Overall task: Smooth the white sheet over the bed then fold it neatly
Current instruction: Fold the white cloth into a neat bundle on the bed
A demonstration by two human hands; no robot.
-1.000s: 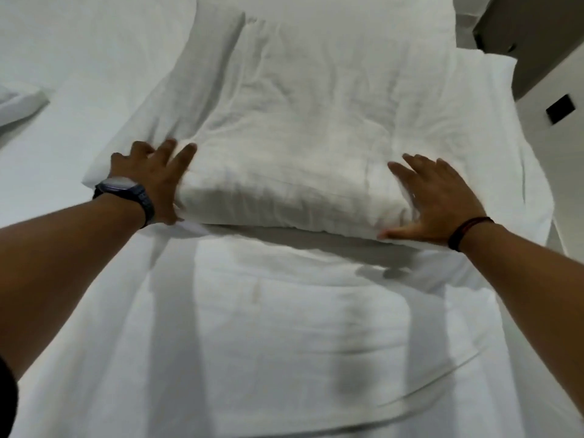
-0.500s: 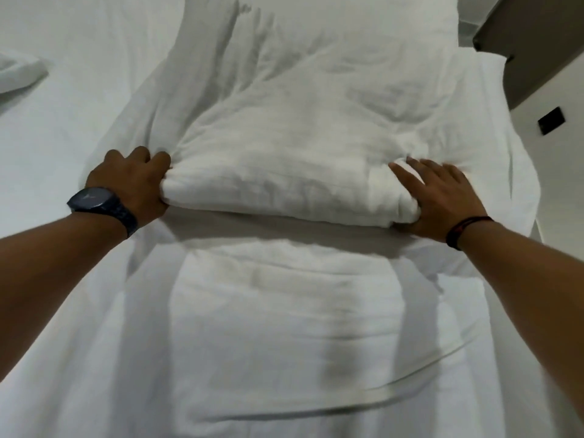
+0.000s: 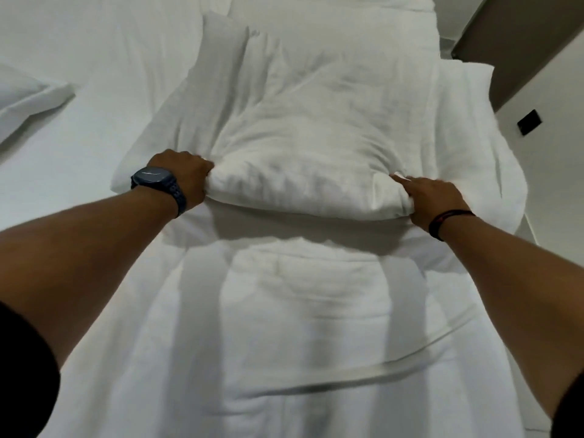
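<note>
Fingers in bunched white sheet

open bed lies left of the folded sheet; a pillow sits far left, a wall close on the right.

Both hands, left and right, now seemingly grip the sheet's fold.

1. Left hand: fingers curled out of sight into the sheet.
2. Pillow: cut off by the left edge.
3. Dark wall plate: too small to identify.
</note>
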